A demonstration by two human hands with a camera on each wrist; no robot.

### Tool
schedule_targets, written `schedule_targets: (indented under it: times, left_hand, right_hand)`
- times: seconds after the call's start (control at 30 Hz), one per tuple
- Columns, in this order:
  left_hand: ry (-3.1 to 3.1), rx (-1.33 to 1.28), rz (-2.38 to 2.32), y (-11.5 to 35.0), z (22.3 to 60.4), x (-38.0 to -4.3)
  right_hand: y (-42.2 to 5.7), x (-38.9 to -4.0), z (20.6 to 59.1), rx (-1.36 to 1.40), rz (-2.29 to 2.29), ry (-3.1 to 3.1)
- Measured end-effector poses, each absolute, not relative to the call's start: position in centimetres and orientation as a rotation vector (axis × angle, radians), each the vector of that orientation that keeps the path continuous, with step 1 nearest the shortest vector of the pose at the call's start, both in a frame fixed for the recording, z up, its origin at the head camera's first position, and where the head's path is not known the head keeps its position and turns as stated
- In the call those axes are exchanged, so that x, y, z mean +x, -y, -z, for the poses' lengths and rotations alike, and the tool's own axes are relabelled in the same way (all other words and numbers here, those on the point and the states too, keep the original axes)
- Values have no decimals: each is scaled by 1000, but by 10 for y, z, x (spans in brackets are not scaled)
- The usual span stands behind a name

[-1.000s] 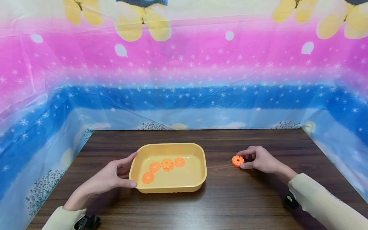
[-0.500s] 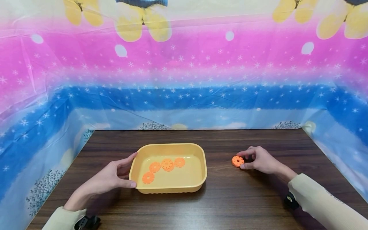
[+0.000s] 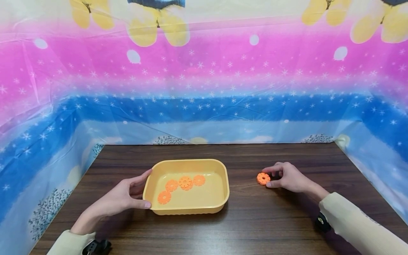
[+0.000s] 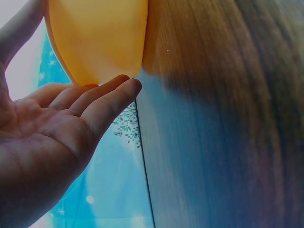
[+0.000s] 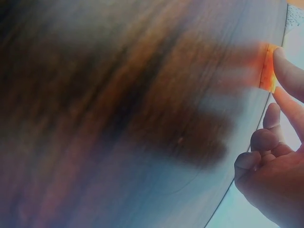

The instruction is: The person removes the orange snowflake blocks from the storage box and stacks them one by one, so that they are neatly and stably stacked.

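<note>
A shallow yellow plastic basin (image 3: 210, 198) stands on the table, left of the middle in the head view. My left hand (image 3: 119, 198) holds its left end, with the thumb at the near corner and the fingers along the far side. Several orange notched discs (image 3: 164, 197) lie flat inside, some overlapping. To the right, my right hand (image 3: 291, 179) pinches a small stack of orange notched discs (image 3: 263, 179) between thumb and fingertip, at the table surface. In the right wrist view this stack (image 5: 268, 69) shows edge-on; how many discs it has I cannot tell.
The dark wood-grain table (image 3: 204, 230) has its back edge against a patterned cloth backdrop (image 3: 204, 106), which also rises on the left and right. A stretch of table separates the basin from the right hand.
</note>
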State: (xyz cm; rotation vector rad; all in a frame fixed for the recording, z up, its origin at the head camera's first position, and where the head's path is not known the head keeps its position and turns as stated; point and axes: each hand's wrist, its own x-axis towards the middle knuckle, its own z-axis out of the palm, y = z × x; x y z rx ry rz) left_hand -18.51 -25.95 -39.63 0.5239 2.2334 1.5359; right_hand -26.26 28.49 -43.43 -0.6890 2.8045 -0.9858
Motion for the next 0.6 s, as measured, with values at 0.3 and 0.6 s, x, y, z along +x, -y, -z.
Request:
schedule_targets:
  times: [0.3, 0.6]
  left_hand:
    - [-2258, 565, -1527, 260, 397, -185]
    - [-2262, 568, -1523, 260, 397, -185]
  right_hand:
    - [-286, -262, 433, -686, 967, -2822]
    - [-285, -261, 428, -690, 973, -2808]
